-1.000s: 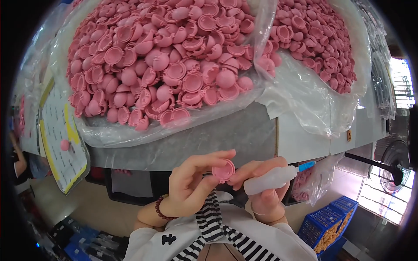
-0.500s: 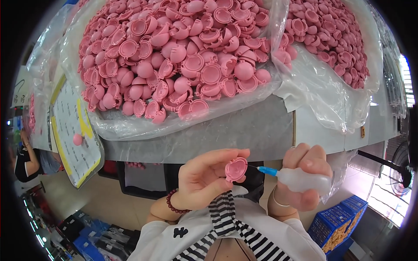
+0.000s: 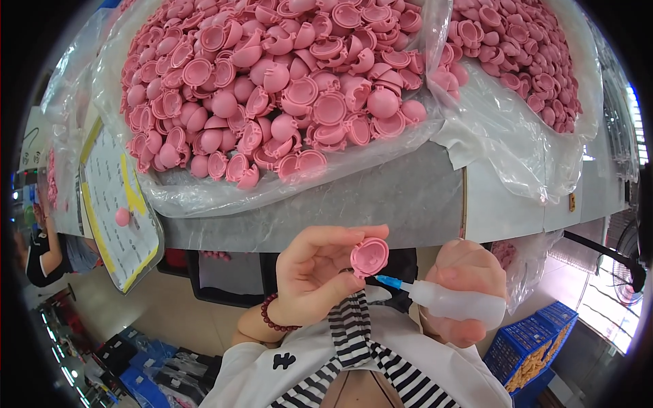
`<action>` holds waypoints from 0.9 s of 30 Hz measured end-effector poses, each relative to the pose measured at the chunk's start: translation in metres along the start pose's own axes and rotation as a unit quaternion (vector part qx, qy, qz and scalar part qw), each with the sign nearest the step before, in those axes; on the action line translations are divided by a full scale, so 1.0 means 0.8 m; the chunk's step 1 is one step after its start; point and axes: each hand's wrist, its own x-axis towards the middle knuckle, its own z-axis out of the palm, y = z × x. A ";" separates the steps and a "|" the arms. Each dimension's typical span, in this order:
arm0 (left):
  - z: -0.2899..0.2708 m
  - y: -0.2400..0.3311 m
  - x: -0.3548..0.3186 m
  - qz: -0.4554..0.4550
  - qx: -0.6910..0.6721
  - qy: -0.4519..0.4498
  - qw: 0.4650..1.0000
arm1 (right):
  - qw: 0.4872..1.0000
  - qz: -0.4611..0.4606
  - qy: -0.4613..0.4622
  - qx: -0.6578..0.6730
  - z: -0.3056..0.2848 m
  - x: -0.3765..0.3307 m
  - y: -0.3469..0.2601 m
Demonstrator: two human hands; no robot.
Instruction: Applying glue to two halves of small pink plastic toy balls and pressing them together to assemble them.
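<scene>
My left hand (image 3: 309,275) pinches a small pink plastic half-shell (image 3: 369,257) between thumb and fingers, its hollow side facing up toward me. A translucent squeeze bottle (image 3: 459,304) lies on its side in my right hand (image 3: 469,272), the fingers wrapped round it. Its blue nozzle (image 3: 391,281) points left and comes up to the lower right edge of the half-shell; whether the thin tip touches it I cannot tell. Both hands are in front of the table's near edge, below a large heap of similar pink shells (image 3: 224,105).
Clear plastic sheeting (image 3: 224,202) lies under the heap on the grey table (image 3: 401,204). A second pink heap (image 3: 524,54) is at the far right. A framed sheet (image 3: 115,204) with a pink ball on it leans left. Blue crates (image 3: 520,347) stand lower right; another person (image 3: 51,251) works at far left.
My right hand has moved down and left with the bottle, bringing its nozzle from the shell's right side to its lower edge. The half-shell has tilted slightly in my left hand.
</scene>
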 end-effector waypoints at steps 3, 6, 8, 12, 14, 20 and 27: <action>0.000 0.000 0.000 0.001 -0.005 0.002 1.000 | 1.000 0.009 -0.011 -0.014 -0.001 0.001 -0.002; 0.001 0.000 0.000 0.002 -0.013 -0.002 1.000 | 0.999 0.018 -0.024 -0.018 -0.002 0.002 -0.004; 0.002 0.001 0.000 0.004 -0.006 -0.004 1.000 | 0.999 0.020 -0.026 -0.014 -0.001 0.002 -0.003; 0.001 0.001 0.000 0.006 -0.002 -0.012 1.000 | 1.000 -0.011 0.013 -0.017 0.000 0.000 -0.001; 0.001 0.001 -0.001 0.004 -0.007 -0.013 1.000 | 1.000 -0.002 0.014 -0.022 0.001 0.001 0.000; 0.001 0.003 0.002 0.014 0.020 -0.021 0.999 | 0.998 -0.030 -0.041 -0.026 -0.005 -0.003 0.002; 0.005 0.002 -0.001 0.035 0.056 0.027 0.997 | 0.998 0.014 -0.015 -0.057 -0.001 -0.006 0.002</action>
